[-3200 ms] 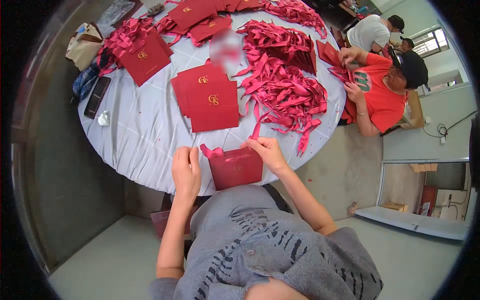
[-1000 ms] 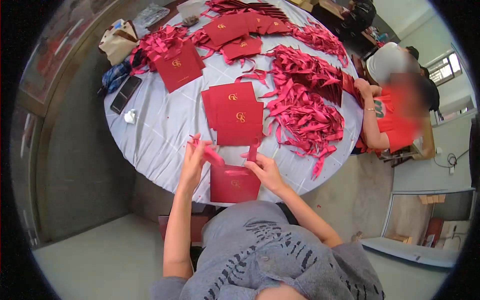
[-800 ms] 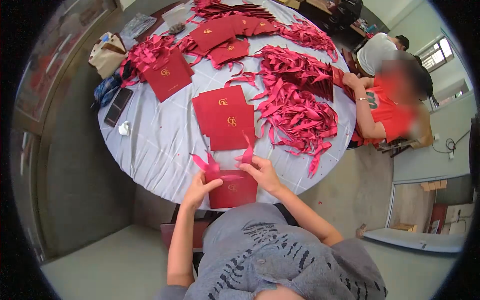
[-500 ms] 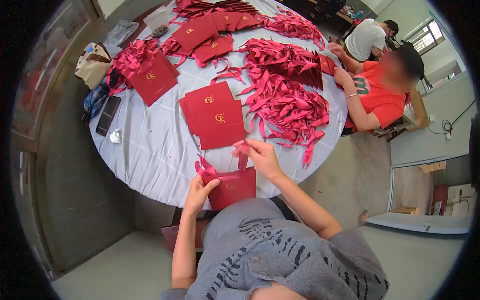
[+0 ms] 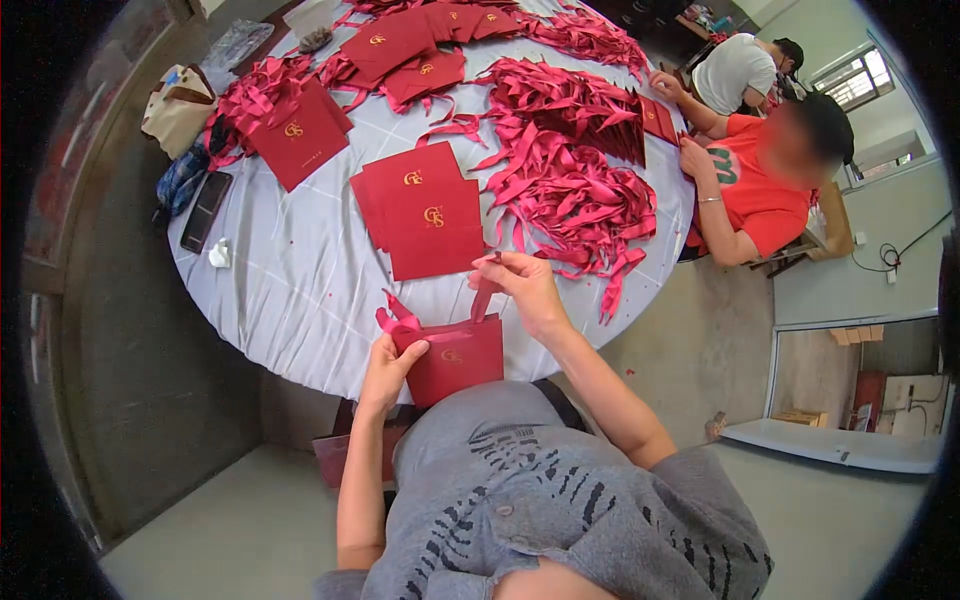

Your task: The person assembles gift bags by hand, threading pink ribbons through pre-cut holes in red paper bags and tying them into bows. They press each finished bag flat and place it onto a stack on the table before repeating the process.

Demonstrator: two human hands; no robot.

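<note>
A small dark red paper gift bag [image 5: 455, 368] with a gold logo is held upright at the table's near edge, against my body. Closed on its left side is my left hand [image 5: 388, 372], thumb on the front face. A pink-red ribbon [image 5: 398, 316] loops up from the bag's top left, just above that hand. Above the bag's right top edge, my right hand [image 5: 518, 285] pinches another ribbon [image 5: 484, 300], which runs down into the bag's opening. Beyond my right hand lie several overlapping flat red bags [image 5: 434, 235].
The round table has a white cloth [image 5: 300, 270]. Ribboned bags [image 5: 575, 190] pile at right, and more red bags [image 5: 390, 50] lie at the back. A phone [image 5: 206, 212], crumpled tissue [image 5: 220, 253] and cream bag [image 5: 178, 108] sit at left. A co-worker in red [image 5: 760, 185] handles bags.
My right hand has drawn the ribbon upward, so it now hangs straighter from the pinch into the bag. The stretch of ribbon across the bag's front has gone. My left hand keeps its hold.
</note>
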